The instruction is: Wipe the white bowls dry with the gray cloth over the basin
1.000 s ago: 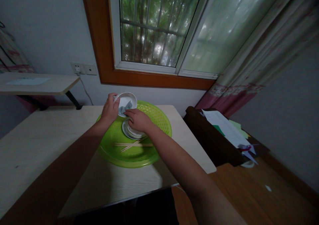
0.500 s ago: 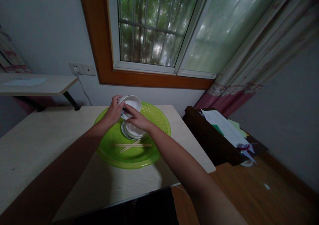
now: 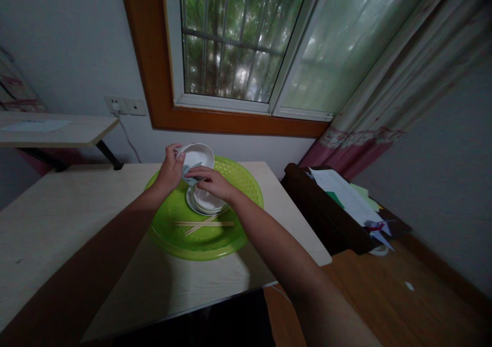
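Observation:
My left hand (image 3: 171,169) grips the left rim of a white bowl (image 3: 200,155), tilted with its inside toward me. A pale blue-grey cloth (image 3: 191,175) lies against the bowl's near side, pinched in the closed fingers of my right hand (image 3: 213,181). Below them, a white bowl and dishes (image 3: 207,202) are stacked in a round green plastic basket (image 3: 200,252), partly hidden by my right hand. Crossed wooden chopsticks (image 3: 205,224) lie in the basket, in front of the stack.
The basket stands on a pale wooden table (image 3: 126,265). A raised shelf (image 3: 57,131) is at the left, with a wall socket (image 3: 125,106) behind. To the right, papers (image 3: 346,196) lie on a dark brown piece of furniture (image 3: 307,198). A window (image 3: 238,49) is ahead.
The bowl has shifted slightly left and turned its inside more toward me. My right hand has drawn down toward the near rim, and the cloth now shows more.

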Tool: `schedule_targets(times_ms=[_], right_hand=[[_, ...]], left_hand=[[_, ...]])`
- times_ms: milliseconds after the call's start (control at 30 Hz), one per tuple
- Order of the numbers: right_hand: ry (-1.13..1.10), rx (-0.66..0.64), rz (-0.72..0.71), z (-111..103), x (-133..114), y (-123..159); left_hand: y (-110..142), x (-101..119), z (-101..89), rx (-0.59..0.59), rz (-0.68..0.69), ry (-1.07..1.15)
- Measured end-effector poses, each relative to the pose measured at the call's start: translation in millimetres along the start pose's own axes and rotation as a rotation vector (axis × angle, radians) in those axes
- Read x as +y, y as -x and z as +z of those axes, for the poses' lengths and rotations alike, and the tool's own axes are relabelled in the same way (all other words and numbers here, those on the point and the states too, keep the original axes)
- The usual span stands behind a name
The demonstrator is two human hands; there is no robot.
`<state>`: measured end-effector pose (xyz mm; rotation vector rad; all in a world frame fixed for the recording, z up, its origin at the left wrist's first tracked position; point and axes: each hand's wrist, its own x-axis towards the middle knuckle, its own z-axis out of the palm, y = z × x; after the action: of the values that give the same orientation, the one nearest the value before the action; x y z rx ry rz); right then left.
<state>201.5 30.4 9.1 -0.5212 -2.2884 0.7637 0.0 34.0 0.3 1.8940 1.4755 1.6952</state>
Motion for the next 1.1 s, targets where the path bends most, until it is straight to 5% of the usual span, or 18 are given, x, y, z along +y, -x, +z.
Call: schedule_targets(times_ms=[167,500,833,1100], right_hand=[[0.266,-0.040,0.001,4.7,-6.5,0.7],[0.123,0.035,0.081,2.1,-19.7,5.8],[0.434,-0.048,-0.025,4.2,-20.7,4.2],[0.669,-0.032,-0.013,17.0,-34.9,5.2]], left_hand=[[-3.5,3.3,-4.3,0.061,-0.047,-0.007],[-2.7,5.5,-6.3,0.061,-0.109,-0.046],[-2.2,3.8,-4.1,0.107,-0.069,0.013],[4.0,10.8,-1.5,-0.003,-0.029,0.004]])
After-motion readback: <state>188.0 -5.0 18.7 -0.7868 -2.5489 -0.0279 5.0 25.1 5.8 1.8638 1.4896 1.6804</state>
